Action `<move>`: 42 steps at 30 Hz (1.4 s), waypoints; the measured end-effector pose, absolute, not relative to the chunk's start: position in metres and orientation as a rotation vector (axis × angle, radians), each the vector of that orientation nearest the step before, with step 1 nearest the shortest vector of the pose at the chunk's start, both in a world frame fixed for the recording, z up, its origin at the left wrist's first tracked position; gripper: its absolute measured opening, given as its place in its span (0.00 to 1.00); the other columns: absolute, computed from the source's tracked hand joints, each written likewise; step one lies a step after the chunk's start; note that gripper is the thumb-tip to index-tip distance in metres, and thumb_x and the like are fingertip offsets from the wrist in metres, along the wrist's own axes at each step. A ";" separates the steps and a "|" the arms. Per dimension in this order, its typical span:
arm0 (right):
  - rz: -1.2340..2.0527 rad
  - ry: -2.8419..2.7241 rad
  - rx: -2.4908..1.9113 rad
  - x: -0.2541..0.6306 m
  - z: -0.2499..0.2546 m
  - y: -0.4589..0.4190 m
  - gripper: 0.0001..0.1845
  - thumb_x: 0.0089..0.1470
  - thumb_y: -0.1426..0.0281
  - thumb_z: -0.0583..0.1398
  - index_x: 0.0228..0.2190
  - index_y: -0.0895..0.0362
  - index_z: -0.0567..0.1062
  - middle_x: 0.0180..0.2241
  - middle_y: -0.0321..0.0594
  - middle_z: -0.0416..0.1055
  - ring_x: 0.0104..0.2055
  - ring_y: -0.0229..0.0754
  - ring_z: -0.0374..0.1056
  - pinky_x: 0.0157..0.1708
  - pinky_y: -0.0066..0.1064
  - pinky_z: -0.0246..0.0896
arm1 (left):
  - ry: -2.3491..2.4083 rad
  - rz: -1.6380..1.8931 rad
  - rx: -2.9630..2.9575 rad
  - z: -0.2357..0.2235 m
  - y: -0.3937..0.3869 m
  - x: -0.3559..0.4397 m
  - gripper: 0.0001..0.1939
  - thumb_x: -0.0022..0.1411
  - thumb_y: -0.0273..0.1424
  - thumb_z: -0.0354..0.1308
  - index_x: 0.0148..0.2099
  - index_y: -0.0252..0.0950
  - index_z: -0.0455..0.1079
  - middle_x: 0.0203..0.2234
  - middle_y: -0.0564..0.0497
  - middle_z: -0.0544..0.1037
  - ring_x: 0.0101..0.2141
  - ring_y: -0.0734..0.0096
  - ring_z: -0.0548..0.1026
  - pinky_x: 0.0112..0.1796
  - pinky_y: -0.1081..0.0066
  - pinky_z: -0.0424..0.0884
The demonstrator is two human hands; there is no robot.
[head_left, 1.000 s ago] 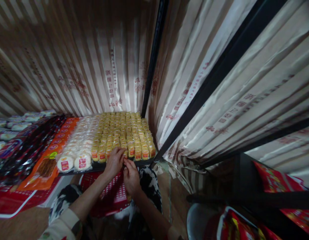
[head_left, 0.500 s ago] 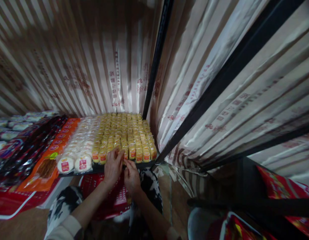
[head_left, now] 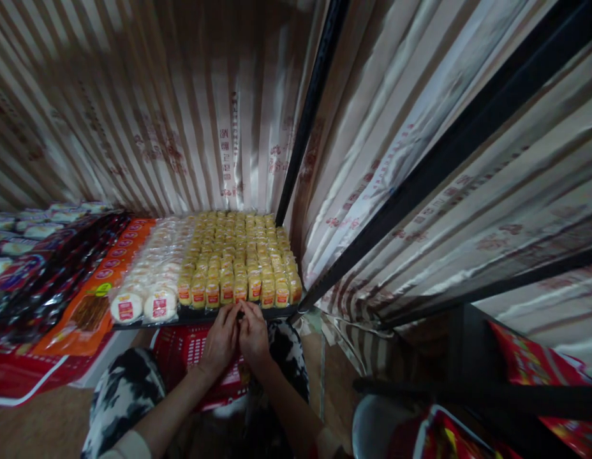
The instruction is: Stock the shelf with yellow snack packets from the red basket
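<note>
My left hand and my right hand are side by side just below the front edge of a dark shelf. Their fingertips meet at that edge, under the front row of small yellow wrapped snacks. Both hands have their fingers bent together; whether they pinch anything is hidden. White round packs with red labels lie left of the yellow ones. A red plastic basket sits under my hands, on my lap.
Orange and dark snack bags lie to the left on the shelf. Striped plastic sheeting hangs behind and to the right. A black shelf post rises at the corner. Red packets sit on a dark rack at the right.
Both hands have come down from the front row of yellow snacks to just below the shelf edge. The view has shifted slightly.
</note>
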State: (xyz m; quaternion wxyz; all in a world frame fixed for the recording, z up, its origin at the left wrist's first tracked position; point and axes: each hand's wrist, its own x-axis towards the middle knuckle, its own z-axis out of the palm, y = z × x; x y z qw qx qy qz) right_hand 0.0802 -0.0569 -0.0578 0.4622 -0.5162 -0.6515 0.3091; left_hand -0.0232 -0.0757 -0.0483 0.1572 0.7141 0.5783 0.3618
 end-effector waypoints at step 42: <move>0.729 -1.596 -1.447 0.070 -0.091 -0.101 0.19 0.54 0.72 0.48 0.44 0.59 0.72 0.42 0.48 0.70 0.45 0.43 0.66 0.48 0.36 0.60 | 1.713 0.936 1.686 -0.065 -0.114 -0.020 0.18 0.60 0.32 0.41 0.47 0.34 0.67 0.41 0.42 0.71 0.42 0.64 0.71 0.44 0.63 0.69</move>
